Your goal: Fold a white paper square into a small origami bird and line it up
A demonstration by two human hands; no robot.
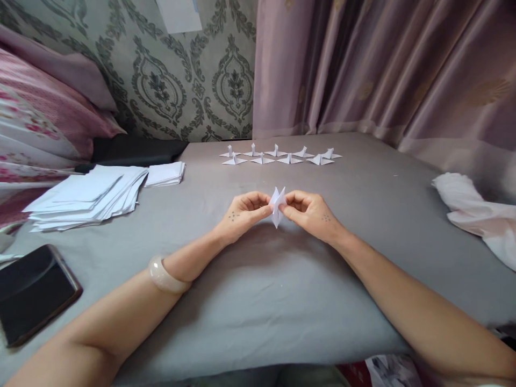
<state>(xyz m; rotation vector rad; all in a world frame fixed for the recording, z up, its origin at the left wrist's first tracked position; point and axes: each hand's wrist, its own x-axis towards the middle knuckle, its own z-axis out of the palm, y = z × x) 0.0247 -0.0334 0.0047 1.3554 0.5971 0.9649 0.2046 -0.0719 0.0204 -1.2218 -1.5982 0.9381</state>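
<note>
My left hand (242, 214) and my right hand (311, 213) meet at the middle of the grey sheet (262, 290). Between their fingertips they pinch a small folded white paper piece (277, 206), held just above the sheet with pointed flaps sticking up and down. A pale bangle (164, 276) sits on my left wrist. Farther back, several finished folded paper figures (279, 155) stand in two short rows on the sheet.
A spread stack of white paper sheets (86, 198) and a smaller neat pile (165, 174) lie at the left. A dark phone (32, 290) rests near the front left edge. A crumpled white cloth (479, 217) lies at the right. Pillows, patterned wall and curtain stand behind.
</note>
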